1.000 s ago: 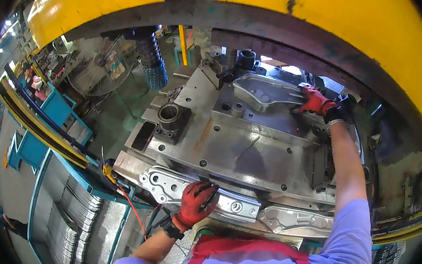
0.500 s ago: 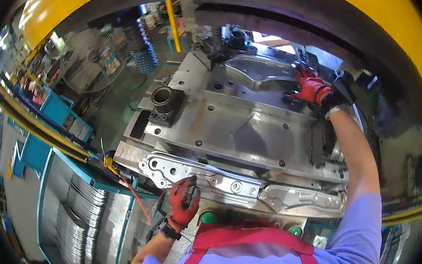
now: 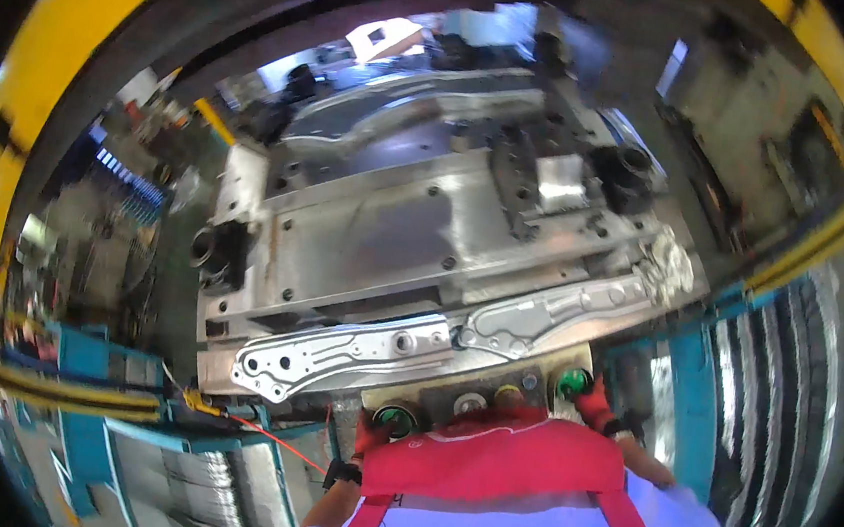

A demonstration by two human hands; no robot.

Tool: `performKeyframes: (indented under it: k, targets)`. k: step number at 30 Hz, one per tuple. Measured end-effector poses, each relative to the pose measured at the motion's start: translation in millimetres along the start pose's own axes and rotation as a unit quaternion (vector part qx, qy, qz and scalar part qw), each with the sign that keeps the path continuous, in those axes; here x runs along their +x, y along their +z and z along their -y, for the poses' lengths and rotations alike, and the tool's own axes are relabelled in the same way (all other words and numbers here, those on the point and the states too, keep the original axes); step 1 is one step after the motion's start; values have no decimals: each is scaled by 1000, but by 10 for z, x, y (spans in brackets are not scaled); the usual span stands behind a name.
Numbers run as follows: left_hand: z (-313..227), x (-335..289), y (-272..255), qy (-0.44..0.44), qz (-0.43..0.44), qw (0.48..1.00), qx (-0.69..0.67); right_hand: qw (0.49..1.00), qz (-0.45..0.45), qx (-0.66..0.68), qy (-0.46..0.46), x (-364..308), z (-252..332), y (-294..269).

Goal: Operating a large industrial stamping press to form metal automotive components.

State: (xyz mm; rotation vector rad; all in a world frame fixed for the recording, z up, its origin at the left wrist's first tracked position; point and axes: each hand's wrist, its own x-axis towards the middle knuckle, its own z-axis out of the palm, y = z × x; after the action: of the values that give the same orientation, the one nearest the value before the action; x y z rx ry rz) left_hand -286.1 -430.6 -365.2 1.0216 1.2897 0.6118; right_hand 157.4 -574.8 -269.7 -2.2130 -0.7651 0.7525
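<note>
My left hand point(image 3: 367, 436), in a red and black glove, is at the left green push button point(image 3: 392, 421) on the control panel point(image 3: 438, 397). Its dark fingertips seem to reach over the button, and the apron partly covers the hand. At the right green push button point(image 3: 572, 383) is my right hand point(image 3: 594, 406), gloved alike; its fingers are blurred against the button's ring. Just beyond the panel lie two stamped metal parts, a long one point(image 3: 339, 355) at left and a broader one point(image 3: 527, 323) at right. A further stamped panel point(image 3: 406, 107) lies on the far die.
The press die point(image 3: 363, 243) fills the middle, with a guide post point(image 3: 217, 249) at left and another point(image 3: 626, 171) at right. A crumpled pale cloth point(image 3: 668, 265) lies at its right end. Blue racks point(image 3: 694, 388) of metal parts flank me; a yellow press frame point(image 3: 70, 42) arches overhead.
My right hand has come back from the far die to the right green button. My left hand has dropped from the long part to the left button. The view has turned.
</note>
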Motion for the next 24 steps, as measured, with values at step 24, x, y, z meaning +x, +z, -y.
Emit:
performKeyframes:
  k: [24]
  targets:
    - [-1034,-394,418,-13,-96,992,82,990,-14,-109,91,147,-483,234]
